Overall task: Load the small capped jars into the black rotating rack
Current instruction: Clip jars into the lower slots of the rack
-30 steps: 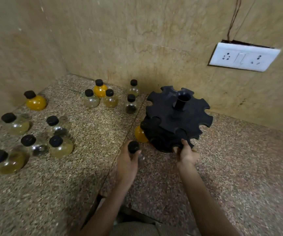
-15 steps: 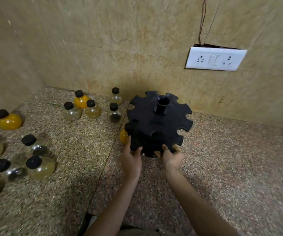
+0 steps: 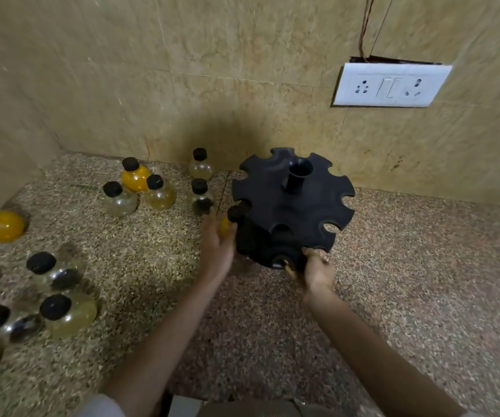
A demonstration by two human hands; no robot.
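Observation:
The black rotating rack [image 3: 294, 206] stands near the back wall, with notched slots around its top disc and a centre tube. An orange jar [image 3: 224, 227] hangs in a left slot, its black cap [image 3: 236, 212] at the disc's rim. A second black cap [image 3: 245, 239] shows in the lower tier beside it. My left hand [image 3: 217, 246] lies flat against the rack's left side, fingers stretched out by the orange jar. My right hand [image 3: 318, 270] grips the lower tier's front edge. Several capped jars stand loose on the counter, such as an orange one [image 3: 136, 177] and a pale yellow one [image 3: 68, 316].
The speckled stone counter [image 3: 158, 266] meets tiled walls at the back and left. A white socket plate [image 3: 391, 85] hangs on the back wall above the rack. More jars crowd the left edge, among them an orange one [image 3: 0, 225].
My left hand carried a clear capped jar to the rack's left side and now rests flat there. My right hand stayed on the rack's front edge. The camera view shifted left.

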